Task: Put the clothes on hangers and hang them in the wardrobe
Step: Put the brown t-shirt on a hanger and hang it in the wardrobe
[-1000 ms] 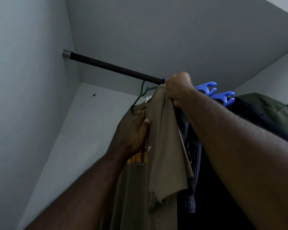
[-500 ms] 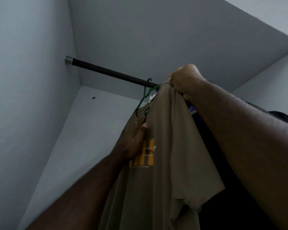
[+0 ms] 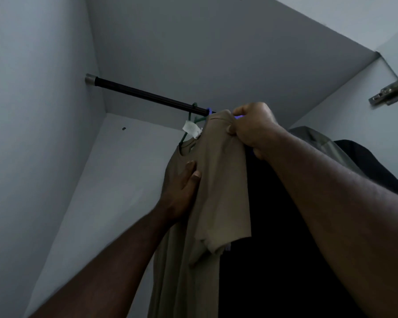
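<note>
The light is dim, cool and flat, with a grey-blue cast over the wardrobe walls [image 3: 44, 157]. No lamp or glare shows. The left wall reads slightly paler than the far panel above the rail [image 3: 147, 97]. At right, the dark hanging clothes [image 3: 285, 226] sink into near-black with no detail. Focus is soft throughout, and straight edges bend toward the frame's corners.
</note>
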The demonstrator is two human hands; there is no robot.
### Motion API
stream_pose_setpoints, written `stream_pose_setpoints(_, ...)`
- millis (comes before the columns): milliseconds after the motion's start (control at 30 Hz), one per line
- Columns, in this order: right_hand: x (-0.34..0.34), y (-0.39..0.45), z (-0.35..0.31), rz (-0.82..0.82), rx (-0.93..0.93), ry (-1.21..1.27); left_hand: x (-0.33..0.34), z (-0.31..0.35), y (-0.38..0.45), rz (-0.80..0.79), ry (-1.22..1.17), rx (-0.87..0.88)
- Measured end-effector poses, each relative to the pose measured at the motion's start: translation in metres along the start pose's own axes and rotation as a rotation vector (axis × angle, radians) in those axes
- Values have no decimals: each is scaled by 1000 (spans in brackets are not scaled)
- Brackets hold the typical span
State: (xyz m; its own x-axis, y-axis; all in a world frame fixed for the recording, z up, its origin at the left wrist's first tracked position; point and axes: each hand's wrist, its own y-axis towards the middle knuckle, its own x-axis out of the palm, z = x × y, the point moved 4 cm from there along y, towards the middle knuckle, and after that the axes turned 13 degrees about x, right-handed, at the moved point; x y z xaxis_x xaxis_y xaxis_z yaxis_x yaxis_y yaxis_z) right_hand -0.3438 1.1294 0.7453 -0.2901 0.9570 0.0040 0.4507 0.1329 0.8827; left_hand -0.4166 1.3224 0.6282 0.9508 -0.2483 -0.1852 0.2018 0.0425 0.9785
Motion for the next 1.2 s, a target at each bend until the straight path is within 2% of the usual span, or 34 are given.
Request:
stream_pose_setpoints(167,-32,-10,33,34,88,-4,11,9,-11,1,59,20)
stream_pose_setpoints(267,-44,-14,47,80,83,-30,23,11,-20,-70,130,10)
stream_pose_setpoints(467,-53,-26,65,129,-19,-206,36,16,-34,-122,224,21)
stream_pose_setpoints(633,-52,-58,57,172,-196,-516,36,18,-45,-140,334,5)
stream_pose_setpoints(833,-48,-110,47,133,-368,-737,24,35,-66,-107,397,-31)
stream_pose_setpoints(1200,-86,-185,33,-67,-324,-828,-4,121,-120,-54,614,-66)
